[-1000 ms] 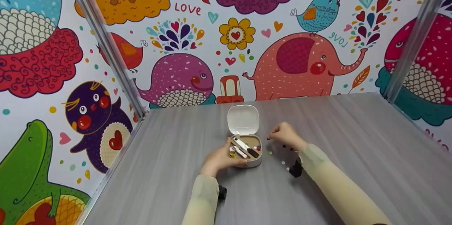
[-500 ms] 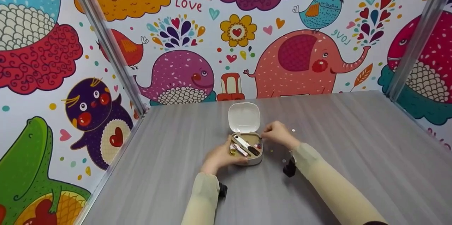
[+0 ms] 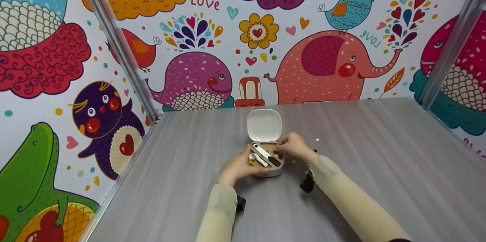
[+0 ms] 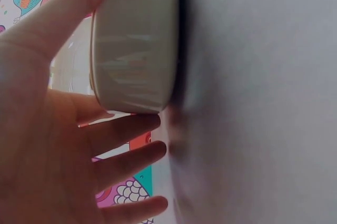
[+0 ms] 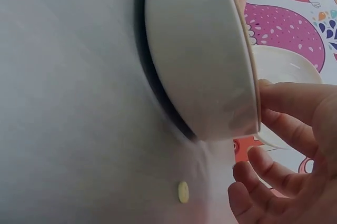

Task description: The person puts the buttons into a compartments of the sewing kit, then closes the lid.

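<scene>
A small white box (image 3: 275, 173) stands on the table with its rounded lid (image 3: 264, 124) tipped back. My left hand (image 3: 239, 168) grips its left side, thumb along the front wall and fingers toward the back. Inside lie a slim white-and-black tool (image 3: 265, 154), a pink-and-white piece (image 3: 259, 160) and a gold ring-shaped thing (image 3: 252, 162). My right hand (image 3: 296, 146) reaches over the right rim, thumb and index fingertips together in the right compartment, other fingers loosely bent. The rim hides those fingertips in the right wrist view; I cannot tell whether they still hold a small dark piece.
A pale yellow disc (image 5: 182, 192) lies on the table close to the box's right side. Further right are a small white disc (image 3: 317, 139) and a dark one (image 3: 315, 151). A patterned wall panel (image 3: 190, 82) rises behind the grey table (image 3: 182, 151).
My right hand has moved left from the table beside the box, over its rim and into the right compartment, carrying a small dark piece earlier. My left hand keeps its grip on the box.
</scene>
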Demonstrator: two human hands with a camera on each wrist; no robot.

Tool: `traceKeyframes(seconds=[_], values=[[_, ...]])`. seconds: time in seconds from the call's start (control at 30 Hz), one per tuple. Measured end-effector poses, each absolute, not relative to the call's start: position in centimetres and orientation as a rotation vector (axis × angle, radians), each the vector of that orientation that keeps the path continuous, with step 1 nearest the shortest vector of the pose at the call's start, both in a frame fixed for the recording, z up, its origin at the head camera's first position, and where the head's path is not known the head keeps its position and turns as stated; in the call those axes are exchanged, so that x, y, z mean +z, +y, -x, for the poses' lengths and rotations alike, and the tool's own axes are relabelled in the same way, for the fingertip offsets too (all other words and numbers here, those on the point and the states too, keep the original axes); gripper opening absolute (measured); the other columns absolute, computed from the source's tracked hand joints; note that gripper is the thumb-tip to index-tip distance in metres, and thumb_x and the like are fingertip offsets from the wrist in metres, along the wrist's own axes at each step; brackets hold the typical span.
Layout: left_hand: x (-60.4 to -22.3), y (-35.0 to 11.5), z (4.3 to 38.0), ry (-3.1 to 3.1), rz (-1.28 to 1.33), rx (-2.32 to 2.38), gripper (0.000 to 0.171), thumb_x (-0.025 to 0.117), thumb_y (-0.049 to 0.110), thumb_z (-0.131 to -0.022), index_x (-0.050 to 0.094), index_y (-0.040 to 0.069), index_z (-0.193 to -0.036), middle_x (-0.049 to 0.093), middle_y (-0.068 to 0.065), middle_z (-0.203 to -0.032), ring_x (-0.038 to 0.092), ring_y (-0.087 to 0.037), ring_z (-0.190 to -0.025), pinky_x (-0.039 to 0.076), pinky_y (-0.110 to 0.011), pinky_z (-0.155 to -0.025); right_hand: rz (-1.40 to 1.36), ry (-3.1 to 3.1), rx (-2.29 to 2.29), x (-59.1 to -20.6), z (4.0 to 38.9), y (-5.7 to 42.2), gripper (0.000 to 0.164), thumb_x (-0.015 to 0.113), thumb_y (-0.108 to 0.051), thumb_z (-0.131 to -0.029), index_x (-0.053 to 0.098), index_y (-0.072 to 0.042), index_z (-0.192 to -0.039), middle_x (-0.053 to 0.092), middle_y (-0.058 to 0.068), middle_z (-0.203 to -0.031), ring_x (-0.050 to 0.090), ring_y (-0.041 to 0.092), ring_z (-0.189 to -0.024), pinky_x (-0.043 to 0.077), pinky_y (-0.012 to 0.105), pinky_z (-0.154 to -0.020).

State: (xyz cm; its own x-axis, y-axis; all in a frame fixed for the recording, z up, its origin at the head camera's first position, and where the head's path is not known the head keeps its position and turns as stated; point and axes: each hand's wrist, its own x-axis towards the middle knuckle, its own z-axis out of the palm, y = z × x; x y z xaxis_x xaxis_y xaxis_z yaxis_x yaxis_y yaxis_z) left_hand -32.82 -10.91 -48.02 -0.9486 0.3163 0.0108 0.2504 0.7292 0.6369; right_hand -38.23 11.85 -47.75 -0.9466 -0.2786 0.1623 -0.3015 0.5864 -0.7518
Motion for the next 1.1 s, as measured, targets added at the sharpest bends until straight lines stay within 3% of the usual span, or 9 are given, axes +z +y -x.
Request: traceKeyframes(seconds=[0.57, 0.73, 0.87, 1.1], values=[[-48.0, -11.0, 32.9, 2.821, -0.481, 1.024, 0.12, 0.08, 0.059, -0.068, 0.02, 0.0, -0.153, 0.051, -0.026, -0.135, 0.058, -0.034, -0.113, 0.046, -0.045, -0.092, -0.475, -2.77, 1.428, -47.9, 37.6, 11.2, 0.008, 0.072, -0.008, -0.077, 0.072, -0.005, -0.07, 0.057, -0.007, -0.056, 0.044, 0.004, -0.043, 0.034, 0.02, -0.038], [-47.9, -10.9, 33.0, 2.82, -0.47, 1.029, 0.121, 0.08, 0.06, -0.067, 0.02, 0.001, -0.153, 0.052, -0.026, -0.134, 0.058, -0.035, -0.112, 0.046, -0.046, -0.092, -0.482, -2.766, 1.472, -47.7, 37.5, 11.7, 0.008, 0.072, -0.009, -0.079, 0.073, -0.005, -0.071, 0.062, 0.0, -0.059, 0.045, 0.008, -0.041, 0.037, 0.022, -0.035], [-47.9, -10.8, 32.9, 2.813, -0.452, 1.032, 0.121, 0.081, 0.059, -0.067, 0.019, 0.003, -0.154, 0.052, -0.025, -0.135, 0.057, -0.035, -0.113, 0.045, -0.046, -0.093, -0.487, -2.752, 1.492, -47.3, 37.5, 13.0, 0.008, 0.073, -0.01, -0.08, 0.077, -0.003, -0.078, 0.069, 0.007, -0.066, 0.052, 0.014, -0.045, 0.043, 0.025, -0.041], [-48.0, -11.0, 32.9, 2.837, -0.468, 1.002, 0.118, 0.081, 0.057, -0.068, 0.021, 0.003, -0.153, 0.052, -0.026, -0.135, 0.056, -0.038, -0.116, 0.045, -0.049, -0.094, -0.387, -2.684, 1.463, -46.9, 37.6, 16.9, 0.012, 0.074, -0.007, -0.08, 0.074, 0.005, -0.081, 0.068, 0.002, -0.071, 0.052, 0.008, -0.058, 0.041, 0.021, -0.052]])
